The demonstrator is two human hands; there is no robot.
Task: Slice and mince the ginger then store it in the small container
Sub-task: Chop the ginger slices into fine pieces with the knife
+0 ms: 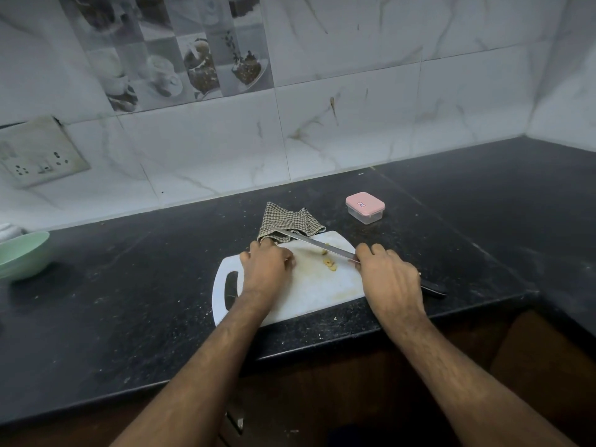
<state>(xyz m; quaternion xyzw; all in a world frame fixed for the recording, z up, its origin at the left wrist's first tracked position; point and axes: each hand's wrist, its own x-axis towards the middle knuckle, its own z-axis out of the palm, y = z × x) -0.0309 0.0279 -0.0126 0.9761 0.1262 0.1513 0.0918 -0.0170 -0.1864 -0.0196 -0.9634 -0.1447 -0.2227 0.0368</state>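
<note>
Gripping the long steel knife (pixel 317 247), the right hand (pixel 388 279) is slicing pale ginger pieces (pixel 329 265) beside the curled left hand (pixel 266 267) on the white plastic board (pixel 317 291); fingertips risk a nick.

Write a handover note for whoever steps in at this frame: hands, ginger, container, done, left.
Right hand grips the knife, blade over the cutting board.
Left hand is curled on the board; what it holds is hidden.
A few ginger slices lie by the blade.
Small container sits behind the board, lid on.
Done: some slicing. Left: mincing, storing.
</note>
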